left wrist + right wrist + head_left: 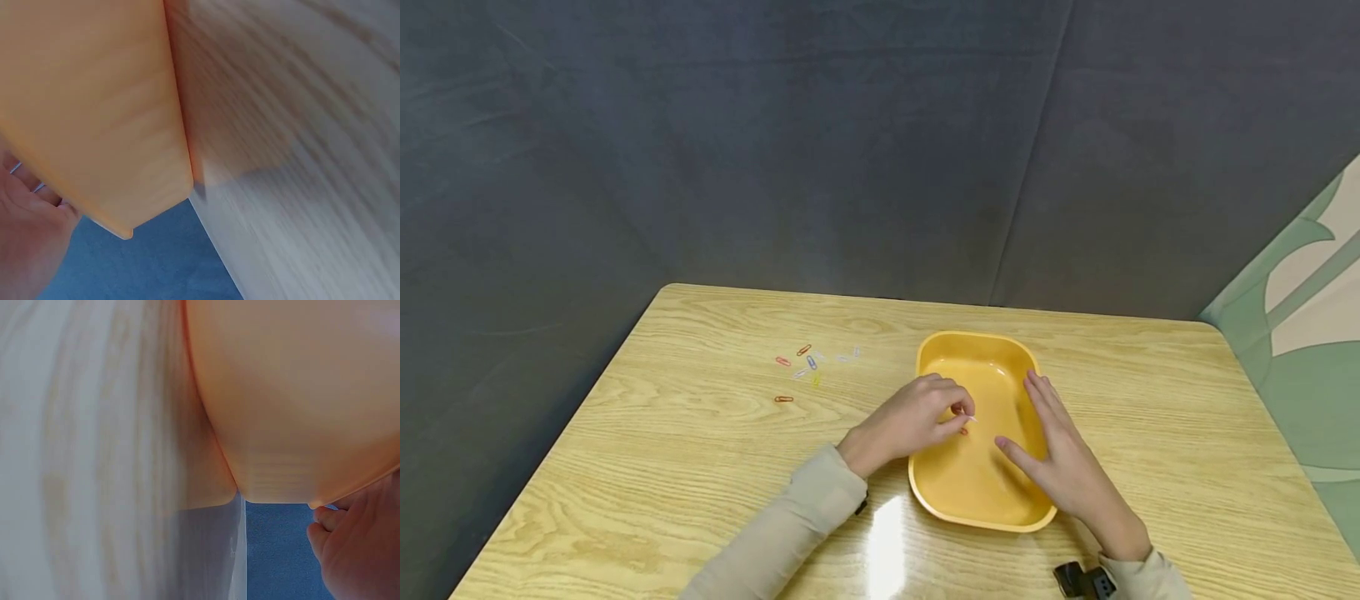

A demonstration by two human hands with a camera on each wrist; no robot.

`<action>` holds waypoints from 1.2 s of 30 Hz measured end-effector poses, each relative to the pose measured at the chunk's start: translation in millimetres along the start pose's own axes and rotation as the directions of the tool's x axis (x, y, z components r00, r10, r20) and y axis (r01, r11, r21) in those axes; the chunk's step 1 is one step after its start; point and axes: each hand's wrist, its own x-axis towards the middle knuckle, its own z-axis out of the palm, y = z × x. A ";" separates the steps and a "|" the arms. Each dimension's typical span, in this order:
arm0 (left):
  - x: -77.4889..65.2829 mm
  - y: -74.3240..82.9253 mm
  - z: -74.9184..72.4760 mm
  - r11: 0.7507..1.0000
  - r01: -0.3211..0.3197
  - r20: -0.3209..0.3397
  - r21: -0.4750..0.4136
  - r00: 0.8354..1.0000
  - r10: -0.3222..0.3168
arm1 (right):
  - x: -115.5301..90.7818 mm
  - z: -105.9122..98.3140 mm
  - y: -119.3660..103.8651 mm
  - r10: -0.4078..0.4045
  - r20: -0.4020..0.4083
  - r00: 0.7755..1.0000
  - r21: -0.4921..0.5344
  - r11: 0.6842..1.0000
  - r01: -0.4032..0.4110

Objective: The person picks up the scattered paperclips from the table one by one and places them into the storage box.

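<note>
A yellow tray point(977, 521) stands on the wooden table. Over its left side, my left hand point(925, 414) pinches a small white paper clip point(972, 418) between thumb and fingertips. Just below those fingertips shows a red paper clip point(964, 431). My right hand point(1066, 458) is at the tray's right side, its fingers straight along the rim and its thumb reaching over the inside. In the left wrist view the tray's outer wall point(106, 125) hides the left fingertips. The right wrist view shows part of the right hand point(365, 540) behind the tray's rim.
Left of the tray, several paper clips lie scattered, among them a blue one point(811, 362), a pink one point(783, 362), a yellow one point(816, 379) and an orange-brown one point(783, 399) nearer me. A dark cloth point(850, 167) hangs behind the table point(662, 467).
</note>
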 end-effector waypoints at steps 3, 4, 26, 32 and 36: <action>0.6 1.1 2.3 1.000 0.000 0.008 0.021 1.000 0.000 | 0.2 -0.6 -0.3 0.002 0.005 1.000 0.003 1.000 -0.002; 0.6 1.6 2.9 1.000 0.000 0.011 0.027 1.000 0.000 | 0.2 -0.7 -0.3 0.003 0.007 1.000 0.005 1.000 -0.003; -0.5 5.9 19.2 0.987 0.011 0.032 0.161 0.999 -0.016 | -0.4 1.6 1.7 -0.045 -0.032 0.998 -0.005 0.999 0.045; -0.3 5.2 21.1 0.982 0.007 0.026 0.188 1.000 -0.012 | -1.2 0.4 0.4 -0.069 -0.051 0.996 -0.002 0.998 0.069; 0.1 5.2 20.9 0.981 0.009 0.041 0.194 0.999 -0.018 | -1.1 0.6 1.5 -0.077 -0.058 0.995 -0.005 0.997 0.077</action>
